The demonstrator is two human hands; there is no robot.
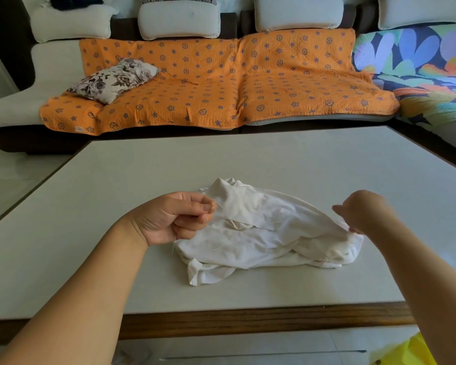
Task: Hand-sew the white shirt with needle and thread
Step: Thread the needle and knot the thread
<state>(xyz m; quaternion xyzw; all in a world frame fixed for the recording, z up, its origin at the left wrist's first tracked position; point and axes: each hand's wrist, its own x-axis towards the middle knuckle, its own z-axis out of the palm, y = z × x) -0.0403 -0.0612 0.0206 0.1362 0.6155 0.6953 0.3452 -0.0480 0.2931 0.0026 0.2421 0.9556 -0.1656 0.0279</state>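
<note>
the white shirt (261,233) lies crumpled on the table (169,159) between the hands, the left hand (174,217) pinching a fine thread (219,205) by its left edge while the right hand (363,212) pinches its right edge, seemingly to hold the cloth taut for stitching

Soft daylight — edges bowed, sharp.

I faced a pale, wood-edged tabletop (248,159). Beyond it stood a cream sofa (58,61) with an orange star-patterned cover (221,83) and a floral pillow (113,80). The floor (16,167) was pale tile.
</note>
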